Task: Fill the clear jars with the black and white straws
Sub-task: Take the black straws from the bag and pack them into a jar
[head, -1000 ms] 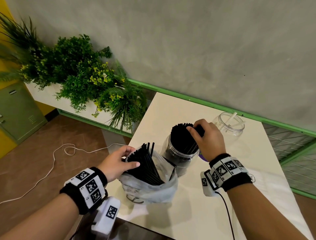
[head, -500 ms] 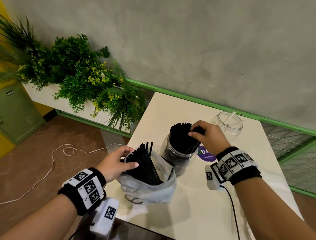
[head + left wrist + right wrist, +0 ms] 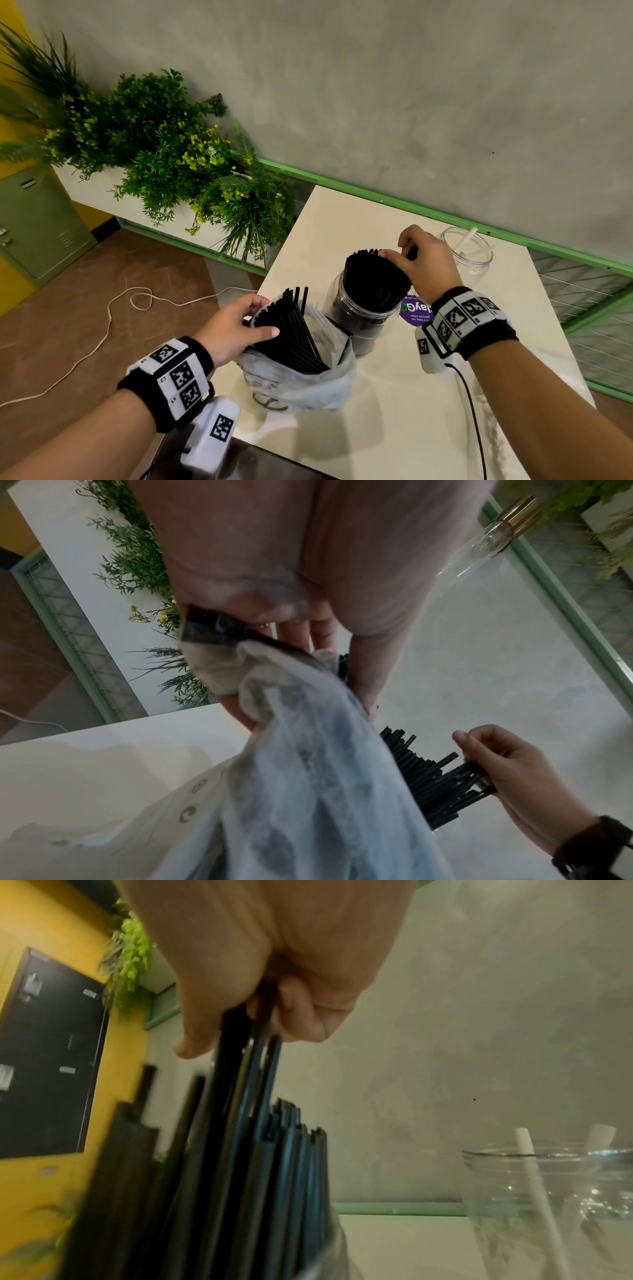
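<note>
Overhead, the right hand [image 3: 423, 262] pinches black straws [image 3: 375, 279] standing packed in a clear jar [image 3: 358, 317] on the white table [image 3: 394, 411]; the left hand [image 3: 234, 327] grips a plastic bag [image 3: 301, 387] of more straws. Behind, a second jar [image 3: 467, 251] holds a white straw [image 3: 466, 240].

Left wrist: fingers curl around the bag's rim.

Right wrist: thumb and fingers [image 3: 301, 1015] clamp several straw tops.
</note>
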